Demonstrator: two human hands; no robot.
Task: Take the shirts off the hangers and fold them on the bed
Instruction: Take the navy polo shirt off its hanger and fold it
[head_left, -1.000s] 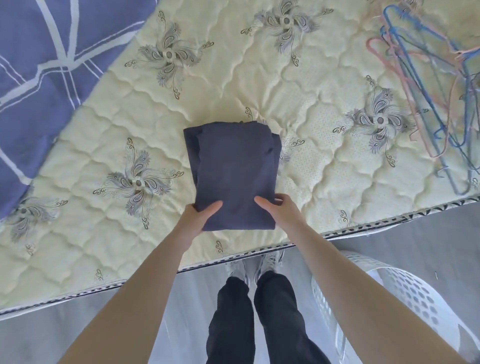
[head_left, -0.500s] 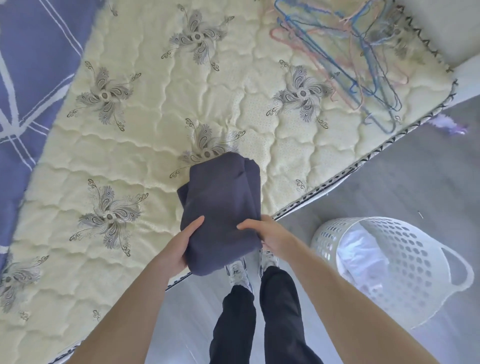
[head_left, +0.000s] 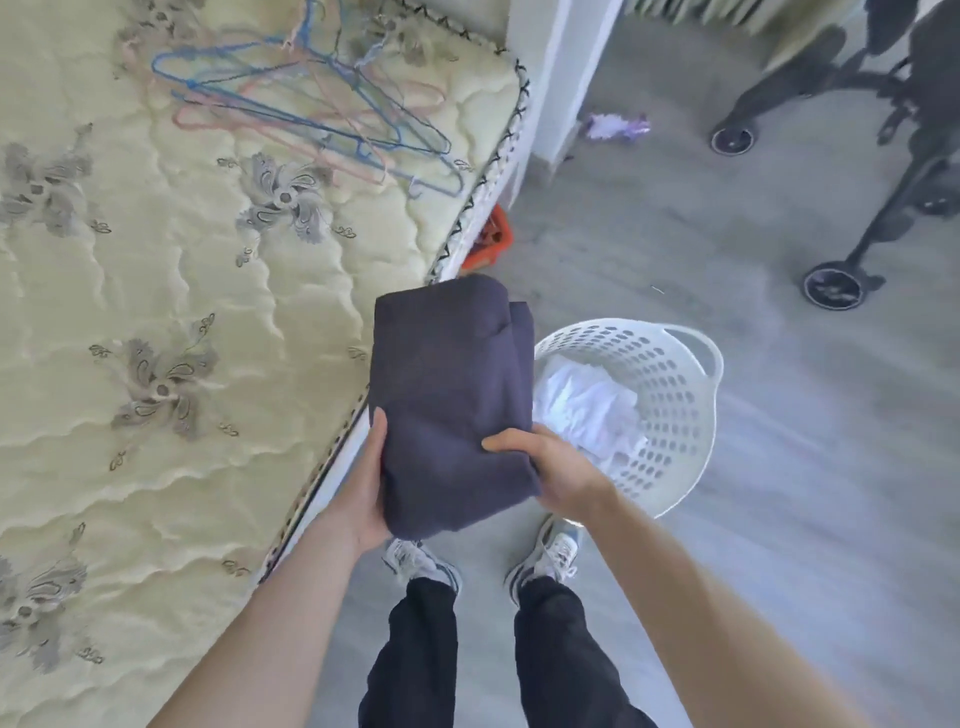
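Gripping the folded shirt (head_left: 452, 395) near its closer end, the left hand (head_left: 363, 493) and right hand (head_left: 556, 473) hold it in the air just off the side edge of the bed (head_left: 208, 291). It hangs above the floor (head_left: 779, 519), between that edge and a white laundry basket (head_left: 675, 415). On each hand the thumb lies on top of the cloth and the fingers curl underneath, mostly out of sight. The shirt's long axis runs almost straight away from the person, its far end reaching toward the bed's corner. It is a dark grey-purple bundle, roughly rectangular, plain and matt, with a rounded fold across the far end and a second layer showing along its right side. The closer end droops a little past the hands. Crumpled white cloth (head_left: 587, 400) lies in the basket. Blue and pink wire hangers (head_left: 311, 114) lie tangled near the bed's far corner.
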